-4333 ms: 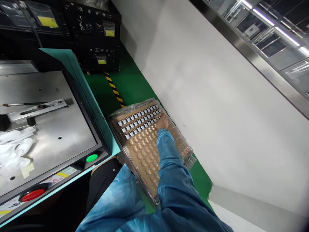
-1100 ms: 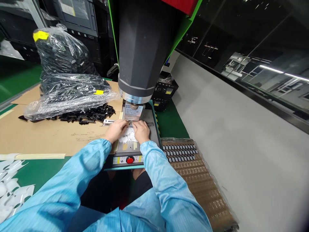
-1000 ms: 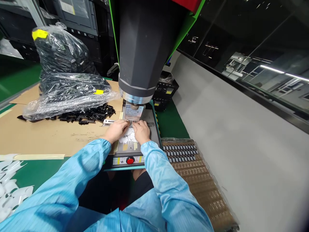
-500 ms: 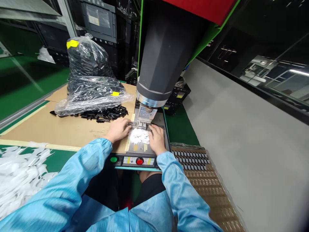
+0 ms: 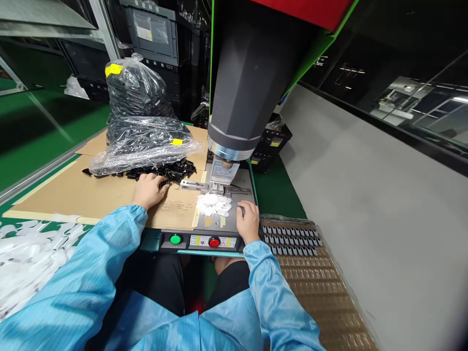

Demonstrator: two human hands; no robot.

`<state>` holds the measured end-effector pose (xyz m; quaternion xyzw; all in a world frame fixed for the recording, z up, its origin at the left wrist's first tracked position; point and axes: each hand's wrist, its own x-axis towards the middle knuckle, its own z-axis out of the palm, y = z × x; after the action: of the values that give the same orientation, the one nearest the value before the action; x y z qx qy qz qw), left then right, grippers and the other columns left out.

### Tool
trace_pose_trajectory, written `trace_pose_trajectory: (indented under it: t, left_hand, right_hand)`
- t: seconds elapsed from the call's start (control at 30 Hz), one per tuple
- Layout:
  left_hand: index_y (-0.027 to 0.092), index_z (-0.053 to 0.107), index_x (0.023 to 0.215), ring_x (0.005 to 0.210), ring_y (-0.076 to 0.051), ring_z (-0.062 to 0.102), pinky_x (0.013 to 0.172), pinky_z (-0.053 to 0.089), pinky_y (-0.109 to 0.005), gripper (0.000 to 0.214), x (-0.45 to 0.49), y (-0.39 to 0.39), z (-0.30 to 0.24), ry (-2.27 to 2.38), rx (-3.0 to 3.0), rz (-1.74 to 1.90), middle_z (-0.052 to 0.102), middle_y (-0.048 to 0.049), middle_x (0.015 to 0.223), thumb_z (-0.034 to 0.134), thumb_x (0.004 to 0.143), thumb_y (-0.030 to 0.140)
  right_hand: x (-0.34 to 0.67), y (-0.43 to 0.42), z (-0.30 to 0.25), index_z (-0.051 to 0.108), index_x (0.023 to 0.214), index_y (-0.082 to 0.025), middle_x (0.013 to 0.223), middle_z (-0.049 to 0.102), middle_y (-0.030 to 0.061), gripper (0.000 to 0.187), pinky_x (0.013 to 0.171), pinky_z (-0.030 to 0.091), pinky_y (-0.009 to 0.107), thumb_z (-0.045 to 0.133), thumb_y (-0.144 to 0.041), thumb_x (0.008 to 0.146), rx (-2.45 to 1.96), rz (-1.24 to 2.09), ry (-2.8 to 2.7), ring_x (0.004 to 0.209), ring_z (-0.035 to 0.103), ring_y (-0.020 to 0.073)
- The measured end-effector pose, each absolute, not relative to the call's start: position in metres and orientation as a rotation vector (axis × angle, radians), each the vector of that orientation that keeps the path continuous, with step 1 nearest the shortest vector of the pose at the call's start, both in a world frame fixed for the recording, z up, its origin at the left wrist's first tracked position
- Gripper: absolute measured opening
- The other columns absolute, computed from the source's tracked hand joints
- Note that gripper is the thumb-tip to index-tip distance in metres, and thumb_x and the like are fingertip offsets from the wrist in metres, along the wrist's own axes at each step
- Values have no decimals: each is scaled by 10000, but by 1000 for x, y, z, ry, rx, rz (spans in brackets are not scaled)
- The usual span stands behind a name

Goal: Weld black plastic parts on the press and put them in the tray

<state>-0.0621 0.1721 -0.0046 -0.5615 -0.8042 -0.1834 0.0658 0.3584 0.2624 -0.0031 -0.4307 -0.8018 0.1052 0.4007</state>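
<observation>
My left hand (image 5: 148, 190) lies on the cardboard sheet (image 5: 91, 195), fingers curled at the edge of a loose pile of small black parts (image 5: 164, 170), its fingertips pinched on one of them. My right hand (image 5: 248, 222) rests with bent fingers on the right edge of the press's metal plate (image 5: 241, 187), beside a small heap of white pieces (image 5: 214, 204). What its fingers hold, if anything, is hidden. The fixture (image 5: 219, 178) under the grey press head (image 5: 241, 92) has no hand on it.
A green button (image 5: 175, 239) and a red button (image 5: 214, 242) sit on the front panel. A brown tray (image 5: 321, 292) with rows of small parts (image 5: 292, 239) lies to the right. Clear bags of black parts (image 5: 142, 126) stand behind the pile. White scraps (image 5: 22, 263) lie at far left.
Both hands have left the fixture. My left hand moved left to the black parts. My right hand drew back to the plate's right edge. Earlier, my right hand was at the tray.
</observation>
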Motion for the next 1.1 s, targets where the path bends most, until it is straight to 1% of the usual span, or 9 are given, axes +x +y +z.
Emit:
trace_pose_trajectory:
  t: [0.3,0.37,0.47,0.57,0.67,0.77,0.9,1.0,1.1]
  left_hand:
    - [209,751,1068,1090,-367,587,1013,501,-504,417,-32,142,11,-2416,-1916,-550,670,-158,1047,563,962,565]
    - [215,755,1107,1109,-366,607,1029,511,-504,437,-24,133,10,-2444,-1944,-636,678,-152,1049,590,953,590]
    - [215,724,1268,1193,-364,619,1083,509,-502,556,-17,116,5,-2466,-1930,-840,689,-154,1178,647,919,641]
    - [216,674,1371,1313,-365,582,1151,474,-512,582,-18,101,-2,-2423,-1942,-974,682,-152,1333,660,921,585]
    - [222,681,1370,1336,-356,583,1170,458,-524,479,-22,95,-7,-2391,-2000,-1000,704,-135,1374,586,962,454]
    - [216,723,1320,1266,-336,643,1150,481,-511,429,-24,95,-8,-2386,-2005,-1019,747,-134,1304,515,984,384]
    - [211,770,1241,1190,-331,691,1120,517,-495,431,-29,96,-6,-2484,-1934,-1035,770,-145,1216,472,1011,422]
    - [201,771,1222,1207,-320,686,1113,529,-471,445,-34,94,-4,-2566,-1864,-1057,754,-153,1204,448,1018,430]
    - [208,726,1289,1199,-297,693,1094,545,-429,453,-38,90,-3,-2588,-1813,-1115,706,-148,1298,522,985,475]
  right_hand:
    - [357,260,-2,740,1108,-203,1201,727,128,245,1055,498,471,522,-231,999,-1112,264,-2047,1171,613,295]
    - [359,260,-3,740,1102,-205,1192,730,126,244,1052,500,471,521,-227,995,-1111,263,-2051,1162,615,295]
    - [359,259,1,735,1110,-204,1188,732,123,244,1052,504,466,525,-218,987,-1098,243,-2045,1156,619,295]
    - [343,252,15,737,1133,-207,1204,731,125,259,1057,505,465,530,-194,978,-1069,215,-2086,1168,618,299]
    - [300,236,35,737,1183,-216,1240,731,111,266,1076,496,445,556,-182,989,-903,262,-2256,1200,601,291]
    - [238,220,50,704,1302,-235,1288,733,72,332,1107,473,413,606,-173,991,-657,323,-2503,1221,571,267]
    - [164,210,51,621,1439,-251,1347,717,68,431,1111,444,432,592,-174,1016,-577,227,-2787,1251,535,274]
    - [135,210,45,626,1420,-244,1280,732,77,378,1100,444,435,509,-170,1067,-556,146,-2905,1230,540,272]
    - [131,208,42,658,1389,-248,1208,728,78,361,1107,454,417,475,-168,1087,-530,128,-2923,1218,557,262]
